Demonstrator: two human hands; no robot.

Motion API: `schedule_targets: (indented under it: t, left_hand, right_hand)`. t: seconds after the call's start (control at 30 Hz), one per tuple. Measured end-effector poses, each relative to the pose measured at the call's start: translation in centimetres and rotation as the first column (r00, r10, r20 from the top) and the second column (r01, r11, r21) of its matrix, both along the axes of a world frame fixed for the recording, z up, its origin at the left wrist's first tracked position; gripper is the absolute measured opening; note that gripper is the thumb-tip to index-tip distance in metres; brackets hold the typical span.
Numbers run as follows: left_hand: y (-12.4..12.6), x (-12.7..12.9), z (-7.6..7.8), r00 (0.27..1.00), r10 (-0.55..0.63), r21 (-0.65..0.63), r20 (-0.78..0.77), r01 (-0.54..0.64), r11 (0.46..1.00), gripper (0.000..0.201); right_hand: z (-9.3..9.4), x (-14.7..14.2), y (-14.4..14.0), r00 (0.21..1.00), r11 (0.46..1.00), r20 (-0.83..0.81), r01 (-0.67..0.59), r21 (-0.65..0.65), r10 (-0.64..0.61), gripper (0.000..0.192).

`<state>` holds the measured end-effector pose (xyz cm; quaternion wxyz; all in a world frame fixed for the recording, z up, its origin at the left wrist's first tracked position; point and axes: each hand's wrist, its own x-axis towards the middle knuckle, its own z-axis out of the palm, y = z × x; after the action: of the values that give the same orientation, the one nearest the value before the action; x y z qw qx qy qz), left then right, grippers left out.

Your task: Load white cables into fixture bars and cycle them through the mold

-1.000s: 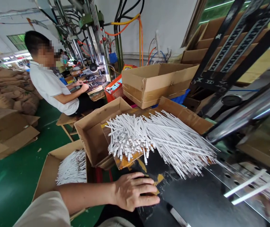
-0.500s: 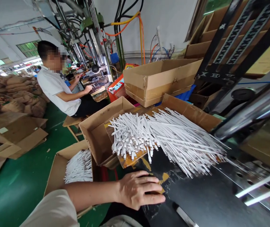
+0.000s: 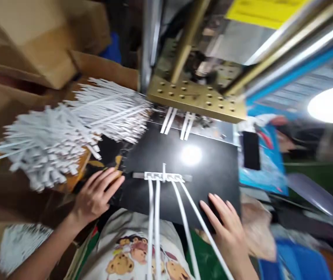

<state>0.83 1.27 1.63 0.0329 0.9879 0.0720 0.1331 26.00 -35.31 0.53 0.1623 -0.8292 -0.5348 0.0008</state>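
My left hand (image 3: 96, 194) lies flat with fingers apart on the left edge of a black work surface (image 3: 210, 171), holding nothing. Over the surface's near right edge my right hand (image 3: 227, 225) is spread and empty too. Between the hands lies a moulded piece (image 3: 163, 177) with several white cables (image 3: 154, 225) trailing toward me over my lap. A big pile of white cable pieces (image 3: 61, 136) sits to the left of my left hand. More white cable ends (image 3: 178, 122) lie under the brass-coloured machine plate (image 3: 195, 97) at the far side.
Cardboard boxes (image 3: 32, 42) stand at the upper left. Machine columns and rails (image 3: 271, 42) rise behind the plate. A dark phone-like object (image 3: 251, 149) lies on a blue printed sheet (image 3: 268, 163) to the right. The view is blurred.
My view has swung right from the workshop floor and the seated co-worker to the machine front. My right hand has come into view, and the moulded piece with cables now lies between my hands.
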Motion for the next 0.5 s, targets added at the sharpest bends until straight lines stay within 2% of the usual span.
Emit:
schedule_targets:
  t: [0.07,0.13,0.23,0.3,0.37,0.43,0.5]
  left_hand:
    - [0.4,0.3,0.1,0.999,-0.039,-0.022,-0.037,0.038,0.999,0.060]
    - [0.1,1.3,0.9,0.995,-0.095,-0.065,-0.043,0.092,0.994,0.062]
    - [-0.9,4.0,2.1,0.994,-0.109,-0.071,-0.005,0.108,0.992,0.068]
    - [-1.3,6.2,2.3,0.997,-0.074,-0.050,-0.006,0.073,0.996,0.048]
    - [-1.4,8.0,2.1,0.997,-0.068,-0.090,-0.045,0.063,0.994,0.026]
    - [-1.1,9.1,1.7,0.991,-0.097,-0.173,-0.088,0.080,0.982,0.019]
    - [-0.7,9.7,1.5,0.984,-0.130,-0.225,-0.119,0.101,0.969,0.020]
  right_hand:
    - [0.9,0.1,0.3,0.999,0.999,-0.025,0.031,-0.038,-0.032,0.072]
    - [1.9,0.4,1.8,0.993,0.999,-0.121,-0.008,-0.039,0.003,0.065]
    - [3.1,0.8,5.7,0.970,0.993,-0.231,-0.058,0.101,0.080,0.060]
    - [3.2,1.5,8.6,0.964,0.976,-0.235,-0.074,0.203,0.122,0.051]
    - [3.1,2.9,11.2,0.945,0.963,-0.257,-0.145,0.229,0.204,0.034]
    - [3.1,5.1,13.2,0.883,0.944,-0.346,-0.260,0.204,0.318,0.026]
    - [3.3,7.2,15.2,0.775,0.910,-0.480,-0.381,0.164,0.411,0.021]
